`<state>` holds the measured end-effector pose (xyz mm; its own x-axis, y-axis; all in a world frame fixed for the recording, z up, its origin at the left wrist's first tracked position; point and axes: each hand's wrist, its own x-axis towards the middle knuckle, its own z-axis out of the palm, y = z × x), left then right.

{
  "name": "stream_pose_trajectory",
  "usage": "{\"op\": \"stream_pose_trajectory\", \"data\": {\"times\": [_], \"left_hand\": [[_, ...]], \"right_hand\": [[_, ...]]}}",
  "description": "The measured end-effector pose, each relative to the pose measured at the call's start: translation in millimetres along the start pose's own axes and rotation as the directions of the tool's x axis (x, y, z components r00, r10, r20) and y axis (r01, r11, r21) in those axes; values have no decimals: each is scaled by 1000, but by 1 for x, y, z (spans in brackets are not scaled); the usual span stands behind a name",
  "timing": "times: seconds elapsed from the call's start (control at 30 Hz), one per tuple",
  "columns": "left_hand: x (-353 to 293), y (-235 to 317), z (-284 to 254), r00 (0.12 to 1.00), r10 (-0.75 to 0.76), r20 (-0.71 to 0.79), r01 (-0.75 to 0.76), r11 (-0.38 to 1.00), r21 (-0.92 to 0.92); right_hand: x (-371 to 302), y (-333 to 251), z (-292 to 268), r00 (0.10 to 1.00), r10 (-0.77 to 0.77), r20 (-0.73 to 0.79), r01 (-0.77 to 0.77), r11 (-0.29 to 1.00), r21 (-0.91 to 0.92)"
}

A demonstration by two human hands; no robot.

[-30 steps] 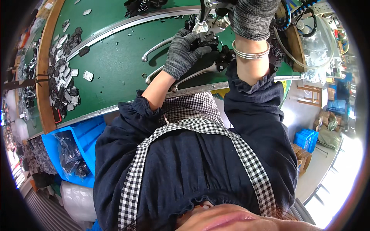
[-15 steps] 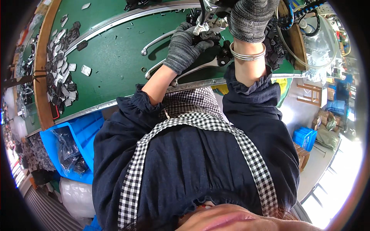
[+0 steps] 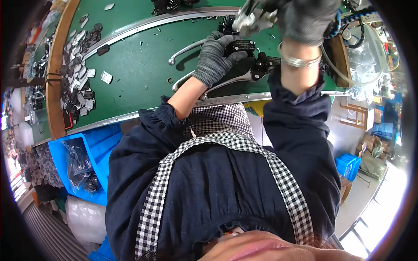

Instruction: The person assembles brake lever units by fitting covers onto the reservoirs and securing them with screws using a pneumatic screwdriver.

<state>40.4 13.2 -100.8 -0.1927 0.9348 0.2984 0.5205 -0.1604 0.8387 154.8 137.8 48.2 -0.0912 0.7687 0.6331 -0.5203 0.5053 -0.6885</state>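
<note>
My left hand point(image 3: 215, 60), in a grey knit glove, is closed round the black body point(image 3: 243, 46) of a brake lever assembly lying on the green bench. Its silver lever point(image 3: 187, 51) sticks out to the left. Closer to me lies a second brake lever point(image 3: 233, 80), with a black clamp end point(image 3: 263, 63). My right hand point(image 3: 307, 19), gloved too and smeared by motion, is raised at the upper right. A blurred silver metal tool point(image 3: 252, 21) extends left from it, above the held assembly; its exact kind cannot be made out and the right fingers are mostly hidden.
Many small black and silver flat parts point(image 3: 78, 71) are heaped by the wooden edge point(image 3: 54, 87) on the left. Loose screws dot the green bench point(image 3: 135, 69). A curved metal rail point(image 3: 130, 28) crosses it. Hoses point(image 3: 361, 37) hang at the right; a blue bin point(image 3: 102, 150) stands below.
My right hand and the silver tool have moved up and to the right, away from the brake lever assembly. My left hand stays on the assembly. The whole view has shifted slightly.
</note>
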Motion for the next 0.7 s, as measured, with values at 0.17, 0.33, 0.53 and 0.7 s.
{"op": "stream_pose_trajectory", "data": {"times": [0.17,0.33,0.53,0.7], "left_hand": [[0,12,-16,1000,-12,2,12,1000,-11],[56,-9,-21,935,259,-243,-146,903,404],[71,-31,-2,998,59,5,-57,988,-140],[62,-31,-6,997,78,23,-76,995,-66]], "right_hand": [[43,4,-4,997,-70,14,70,997,15],[54,25,4,997,-67,45,66,998,10],[52,44,12,996,-56,66,57,998,-13],[52,52,12,995,-60,75,63,997,-39]]}}
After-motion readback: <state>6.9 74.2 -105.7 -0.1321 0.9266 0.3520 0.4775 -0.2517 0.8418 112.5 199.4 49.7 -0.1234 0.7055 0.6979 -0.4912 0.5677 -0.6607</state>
